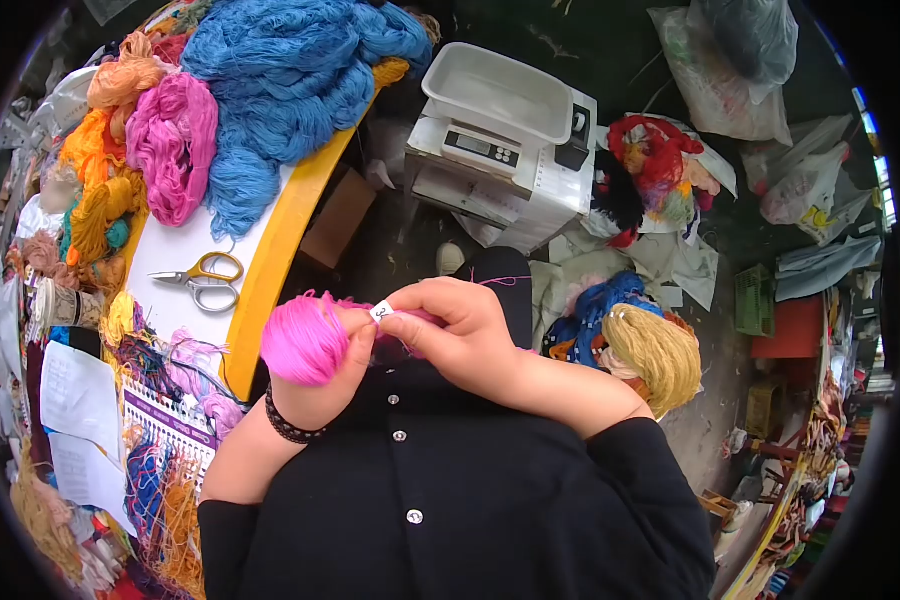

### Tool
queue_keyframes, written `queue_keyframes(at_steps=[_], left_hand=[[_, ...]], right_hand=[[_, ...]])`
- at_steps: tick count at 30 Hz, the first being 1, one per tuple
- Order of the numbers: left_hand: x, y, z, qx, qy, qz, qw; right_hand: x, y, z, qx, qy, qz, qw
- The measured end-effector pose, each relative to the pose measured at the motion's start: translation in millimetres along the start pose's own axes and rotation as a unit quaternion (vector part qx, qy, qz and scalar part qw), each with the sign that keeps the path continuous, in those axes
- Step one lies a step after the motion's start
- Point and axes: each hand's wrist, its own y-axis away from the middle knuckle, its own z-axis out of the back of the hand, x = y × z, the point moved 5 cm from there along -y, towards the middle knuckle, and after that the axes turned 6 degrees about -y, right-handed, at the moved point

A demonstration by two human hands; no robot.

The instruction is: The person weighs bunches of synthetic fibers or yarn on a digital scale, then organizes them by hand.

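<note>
Holding the pink yarn beside the worktop, we have our left hand curled around it, fingers closed. Our right hand pinches the small white label between its fingers. On the worktop lie scissors.

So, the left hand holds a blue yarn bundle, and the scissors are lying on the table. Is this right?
Not fully. The head view shows that the yarn bundle in the left hand is bright pink, not blue. The scissors are indeed lying on the table.
</note>
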Motion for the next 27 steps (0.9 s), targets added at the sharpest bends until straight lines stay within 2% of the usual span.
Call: queue_keyframes(at_steps=[1,2,3,4,5,6,8,9,10,11,12,13,14,15,16,17,18,19,20,21,22,23,24,26,27], left_hand=[[10.4,4.5,-5.6,-0.003,0.146,0.098,0.984],[19.0,9.3,-11.7,-0.007,0.288,0.192,0.938],[25.9,13.3,-18.9,0.086,0.368,0.324,0.867],[27.9,18.7,-28.9,0.142,0.504,0.389,0.758],[24.5,23.1,-37.7,0.191,0.622,0.438,0.620],[17.5,21.9,-38.1,0.227,0.665,0.456,0.546],[19.0,22.3,-41.3,0.195,0.675,0.449,0.551],[21.3,23.0,-42.6,0.167,0.684,0.442,0.556],[26.3,24.6,-41.8,0.147,0.668,0.421,0.596],[27.3,17.9,-34.8,0.110,0.554,0.373,0.736],[24.6,10.5,-26.2,0.069,0.421,0.313,0.849],[23.1,4.7,-20.6,0.063,0.347,0.240,0.905],[25.6,3.0,-20.2,0.063,0.347,0.241,0.904],[21.2,-2.7,-14.3,0.057,0.199,0.144,0.968],[14.4,-6.6,-10.7,0.050,0.045,0.041,0.997],[7.0,-11.5,-6.7,0.064,-0.043,-0.031,0.997],[8.6,-12.1,-7.7,0.065,-0.042,-0.031,0.997],[10.3,-11.7,-8.9,0.056,-0.031,-0.033,0.997],[12.1,-10.6,-11.1,0.047,-0.021,-0.034,0.998],[21.0,-1.7,-17.7,0.013,0.113,0.098,0.989],[31.2,1.7,-27.6,0.040,0.222,0.183,0.957],[37.8,4.5,-36.7,0.067,0.325,0.264,0.905],[38.1,14.5,-42.3,0.159,0.504,0.441,0.725],[40.8,16.7,-42.3,0.141,0.563,0.458,0.673],[44.5,15.9,-42.5,0.134,0.529,0.426,0.722]], right_hand=[[-2.0,-0.7,1.8,0.000,0.001,-0.001,1.000],[5.4,-1.2,3.4,-0.002,0.073,0.106,0.992],[12.9,1.5,2.4,-0.003,0.143,0.211,0.967],[13.6,2.3,1.6,-0.026,0.129,0.229,0.964],[13.2,2.5,1.4,-0.023,0.129,0.229,0.965],[14.2,2.8,2.3,-0.031,0.135,0.240,0.961],[15.7,4.2,3.4,-0.038,0.140,0.253,0.957],[9.8,3.1,5.3,-0.032,0.077,0.185,0.979],[3.4,2.9,5.8,-0.026,0.014,0.115,0.993],[-12.4,4.3,5.7,-0.028,-0.076,0.021,0.997],[-14.9,5.2,4.4,-0.028,-0.075,0.021,0.997],[-23.5,5.5,1.9,-0.037,-0.191,-0.047,0.980],[-31.7,6.7,-1.4,-0.046,-0.304,-0.115,0.945],[-33.8,5.9,-1.9,-0.036,-0.309,-0.127,0.942],[-34.3,4.5,-0.1,-0.038,-0.309,-0.129,0.941],[-35.4,2.3,0.7,-0.022,-0.257,-0.146,0.955],[-36.2,0.3,1.6,-0.005,-0.204,-0.162,0.965],[-34.6,-0.4,4.1,-0.005,-0.204,-0.163,0.965],[-25.9,-2.2,9.2,0.001,-0.079,-0.099,0.992],[-18.2,-3.7,12.1,0.008,0.048,-0.032,0.998],[-11.9,-5.1,14.1,0.002,0.114,0.042,0.993],[-14.3,-5.4,14.1,0.002,0.114,0.042,0.993],[-14.3,-5.4,14.4,-0.012,0.114,0.071,0.991],[-11.1,-5.5,15.2,-0.025,0.115,0.100,0.988],[-16.9,-6.6,14.4,-0.007,0.060,0.007,0.998]])
